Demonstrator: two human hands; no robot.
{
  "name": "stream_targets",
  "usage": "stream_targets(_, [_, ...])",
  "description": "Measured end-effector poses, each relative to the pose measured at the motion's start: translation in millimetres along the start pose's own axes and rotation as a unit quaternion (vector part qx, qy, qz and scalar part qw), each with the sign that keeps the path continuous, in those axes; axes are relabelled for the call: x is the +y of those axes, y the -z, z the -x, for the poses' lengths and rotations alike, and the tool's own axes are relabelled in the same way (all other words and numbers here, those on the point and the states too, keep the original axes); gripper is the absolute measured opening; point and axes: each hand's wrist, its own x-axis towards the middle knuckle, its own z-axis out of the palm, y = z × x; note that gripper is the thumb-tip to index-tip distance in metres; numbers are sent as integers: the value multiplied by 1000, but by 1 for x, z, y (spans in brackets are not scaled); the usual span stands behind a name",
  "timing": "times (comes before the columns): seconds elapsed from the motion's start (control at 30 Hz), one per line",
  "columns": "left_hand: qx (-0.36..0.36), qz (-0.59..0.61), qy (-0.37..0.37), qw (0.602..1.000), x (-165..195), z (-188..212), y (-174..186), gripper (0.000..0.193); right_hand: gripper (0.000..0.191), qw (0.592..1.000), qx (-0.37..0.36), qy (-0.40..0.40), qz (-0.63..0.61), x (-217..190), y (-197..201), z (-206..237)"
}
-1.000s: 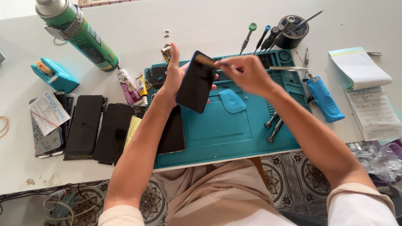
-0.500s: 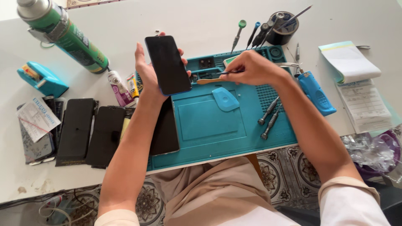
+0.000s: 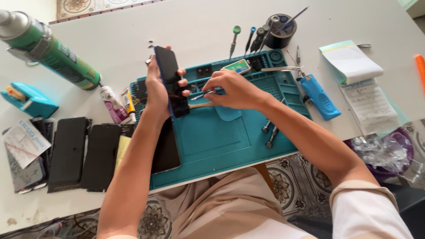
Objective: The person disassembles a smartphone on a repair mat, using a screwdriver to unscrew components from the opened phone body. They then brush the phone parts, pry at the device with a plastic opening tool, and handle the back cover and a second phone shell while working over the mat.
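my left hand (image 3: 158,90) gripping a black phone (image 3: 170,79) upright, my right hand (image 3: 234,88) just beside it pinching tweezers (image 3: 204,94), teal mat (image 3: 212,137) beneath both

White short sleeve, beige trousers

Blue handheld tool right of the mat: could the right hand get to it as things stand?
Probably yes. The blue handheld tool lies uncovered on the table just off the mat, but the right hand already grips a small tool.
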Motion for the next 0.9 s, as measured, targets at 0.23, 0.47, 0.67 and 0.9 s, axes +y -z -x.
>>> stream_targets(0.23, [9,-60,-27,998,-3,0,-2,64,16,999,-5,-46,12,0,7,0])
stream_targets(0.47, [43,-57,-24,997,-3,0,-5,64,13,997,24,6,68,11,10,2])
stream_targets(0.67, [39,20,-44,998,2,0,-2,73,19,997,-13,-1,-76,16,25,-1])
stream_targets(0.9, [69,45,-34,996,6,-1,-8,69,48,947,-205,-189,157,-21,41,2])
